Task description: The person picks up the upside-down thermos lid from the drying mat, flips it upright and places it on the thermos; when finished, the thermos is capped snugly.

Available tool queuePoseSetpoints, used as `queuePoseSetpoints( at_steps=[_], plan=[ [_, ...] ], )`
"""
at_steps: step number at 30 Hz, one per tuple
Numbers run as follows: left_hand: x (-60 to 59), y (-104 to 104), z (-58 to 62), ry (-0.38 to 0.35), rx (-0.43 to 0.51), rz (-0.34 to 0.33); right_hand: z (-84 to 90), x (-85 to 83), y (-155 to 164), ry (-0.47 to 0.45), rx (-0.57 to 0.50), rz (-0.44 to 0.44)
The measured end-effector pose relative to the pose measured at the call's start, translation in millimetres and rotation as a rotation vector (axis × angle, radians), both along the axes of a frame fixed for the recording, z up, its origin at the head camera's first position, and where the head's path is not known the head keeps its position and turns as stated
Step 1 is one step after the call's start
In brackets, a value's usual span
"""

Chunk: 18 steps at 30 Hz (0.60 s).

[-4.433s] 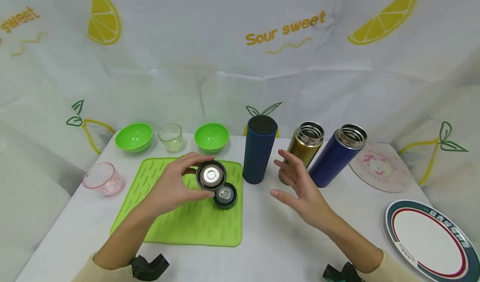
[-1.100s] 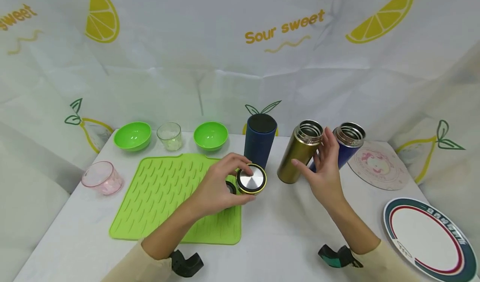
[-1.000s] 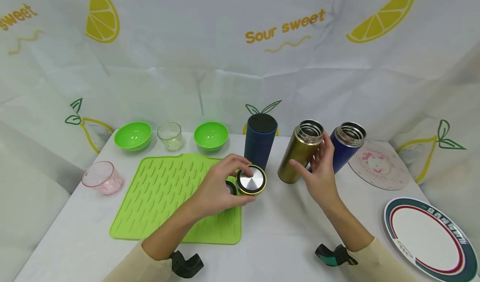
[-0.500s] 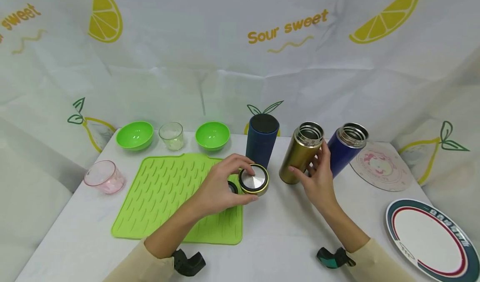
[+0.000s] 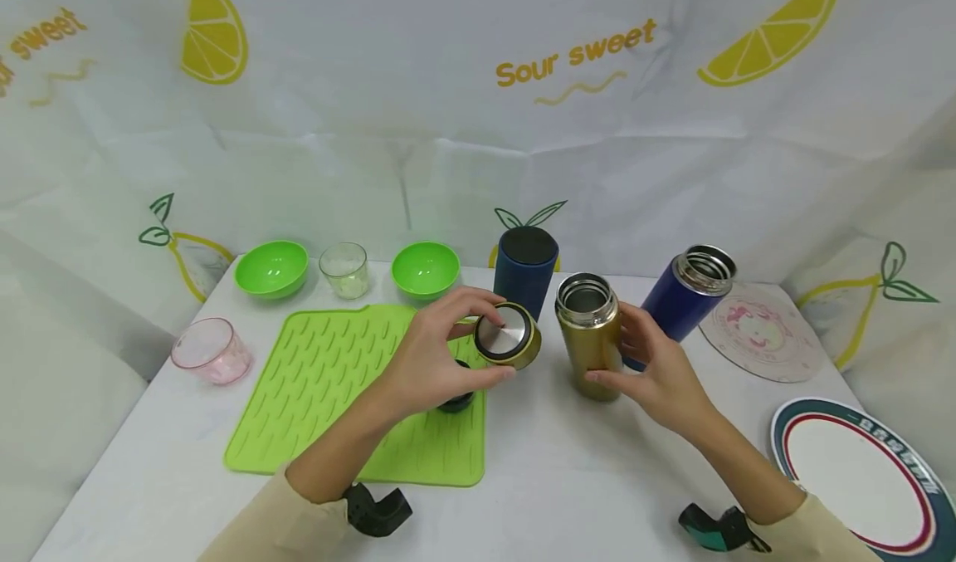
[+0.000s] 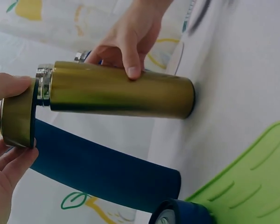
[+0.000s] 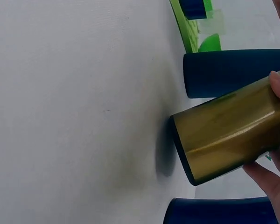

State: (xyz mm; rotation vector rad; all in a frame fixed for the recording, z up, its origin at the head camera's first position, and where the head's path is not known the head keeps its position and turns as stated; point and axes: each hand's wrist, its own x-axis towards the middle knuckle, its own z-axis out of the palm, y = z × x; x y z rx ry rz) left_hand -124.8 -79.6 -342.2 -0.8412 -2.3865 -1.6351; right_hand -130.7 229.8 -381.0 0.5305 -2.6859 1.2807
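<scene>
From our head we look forward and down over the whole white surface [image 5: 538, 471], far enough back to take in both forearms and the lemon-print backdrop behind. Our left wrist view sits close in and rolled on its side, facing across to the gold flask [image 6: 116, 90] and the dark blue flask [image 6: 102, 170] beside it. Our right wrist view is nearer still, also rolled, skimming low along the surface [image 7: 74, 112] toward the gold flask's base [image 7: 224, 135]. All three views share the gold flask [image 5: 588, 338].
</scene>
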Motion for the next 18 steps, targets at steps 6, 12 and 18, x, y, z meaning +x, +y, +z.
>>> queuePoseSetpoints(
  at_steps=[6, 12, 18],
  plan=[
    [-2.3, 6, 7.0, 0.024, 0.048, -0.006, 7.1, 2.2, 6, -0.034, 0.065, 0.056],
    [-2.3, 9, 17.1, 0.036, 0.069, -0.014, 12.4, -1.5, 4, -0.035, 0.115, 0.162],
    [-0.3, 16, 18.4, 0.032, 0.031, -0.039, 20.6, -4.6, 2, -0.085, 0.142, 0.299]
  ],
)
